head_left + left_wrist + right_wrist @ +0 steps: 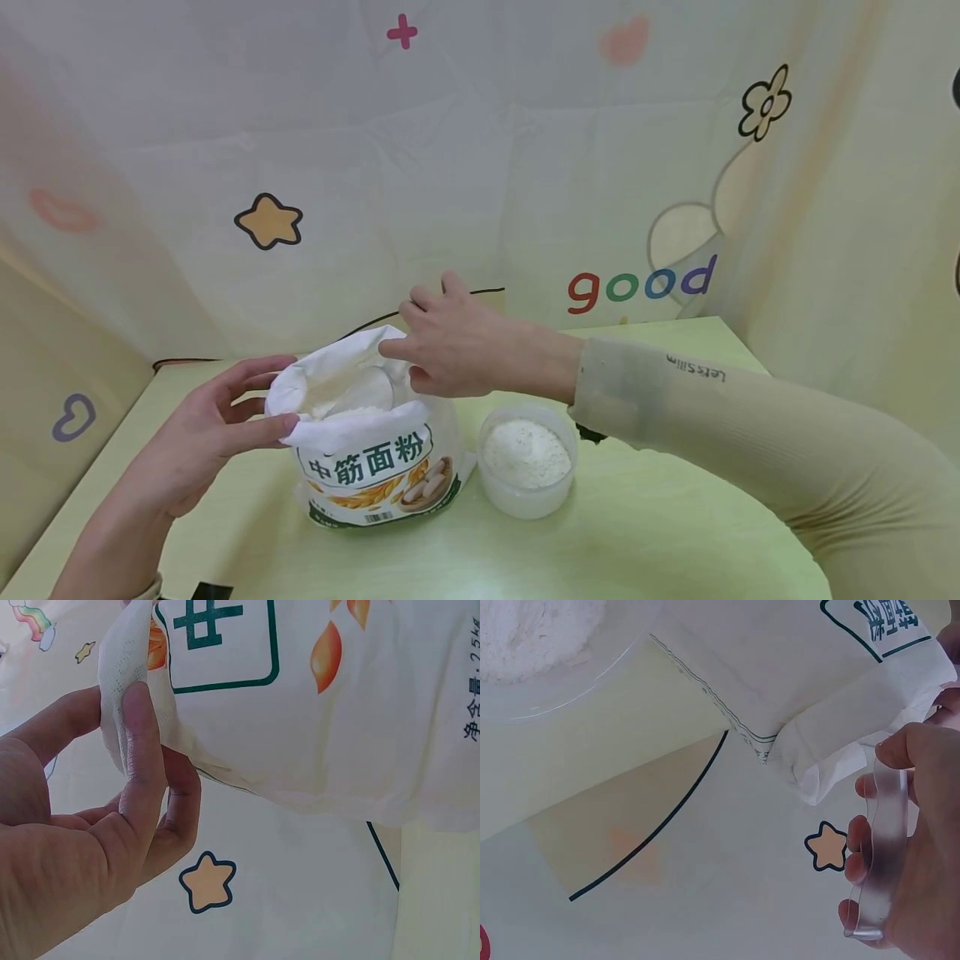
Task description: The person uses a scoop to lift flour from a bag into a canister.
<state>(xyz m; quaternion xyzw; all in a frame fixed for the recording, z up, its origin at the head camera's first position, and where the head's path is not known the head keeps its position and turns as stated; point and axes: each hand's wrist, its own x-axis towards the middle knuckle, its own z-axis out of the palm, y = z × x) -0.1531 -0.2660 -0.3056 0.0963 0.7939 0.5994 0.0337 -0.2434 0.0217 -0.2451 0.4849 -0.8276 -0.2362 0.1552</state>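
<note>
A white flour bag (378, 500) with green print stands upright, its mouth rolled outward and open at the top. My left hand (202, 429) holds the rolled rim at the left, thumb on the near side and fingers behind, as the left wrist view also shows. Over the bag's right side, my right hand (457, 346) grips the handle of a clear plastic scoop (885, 855). The scoop's bowl (369, 390) is down in the bag's mouth, among white flour, its lower part hidden.
Close to the right of the bag sits a translucent round tub (517, 502) with a mound of flour (528, 450) in it. Both stand on a pale yellow-green table (637, 517). A printed curtain (480, 167) hangs right behind the table's far edge.
</note>
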